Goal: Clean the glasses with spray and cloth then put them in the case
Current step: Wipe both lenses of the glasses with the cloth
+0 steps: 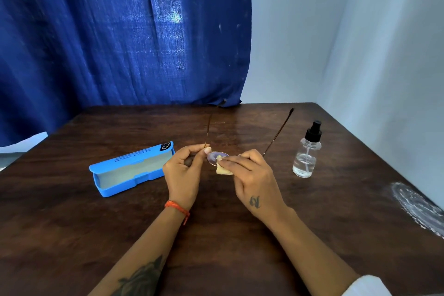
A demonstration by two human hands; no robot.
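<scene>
A left hand [183, 170] pinches the glasses [216, 157] at the hinge while the right hand [249, 175] pinches a cloth [223, 169] against one lens, best wiped lightly in small circles.

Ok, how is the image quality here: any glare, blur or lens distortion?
Head view: wide-angle bending bows the table edges and curtain; backlight glows through the curtain; glare sheens the tabletop beyond the glasses; both hands and the spray bottle are reasonably sharp.
</scene>
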